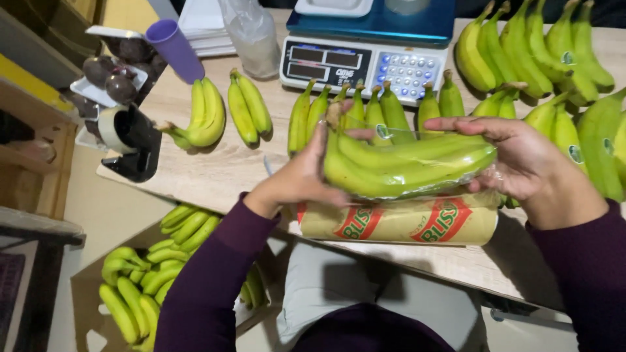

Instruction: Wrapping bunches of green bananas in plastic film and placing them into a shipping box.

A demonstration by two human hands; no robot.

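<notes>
- Nearest the camera, dark purple sleeves (202, 293) are seen reaching up from the bottom edge over a pale lap.
- At the lower left, beside and below the desk (215, 173), a cardboard box (88, 287) filled with green bananas (140, 287) is seen.
- On the far left of the desk, a black tape dispenser (134, 140) is set at the edge, with a tray of dark round fruit (114, 75) and a purple cup (175, 49) behind it.
- Two small bunches of bananas (225, 114) are laid on the bare desk just to the right of the dispenser.
- The left hand (300, 176) is wrapped around the stem end of the wrapped bananas (404, 166); its grip is closed on them, with the thumb up beside the stem.
- The wrapped bananas, a green bunch covered in clear film, are held above the front edge of the desk, between the two hands.
- A roll of cling film in its yellow box (398, 221) is lying on the desk directly beneath the held bunch.
- Behind it, a row of bananas (372, 111) is leaned against a blue scale (365, 55), with a clear bag (251, 36) to its left.
- The right hand (521, 163) is cupped around the tip end of the wrapped bananas, fingers spread over the top and film pressed under the palm.
- At the far right, large banana bunches (561, 72) are spread over the desk.
</notes>
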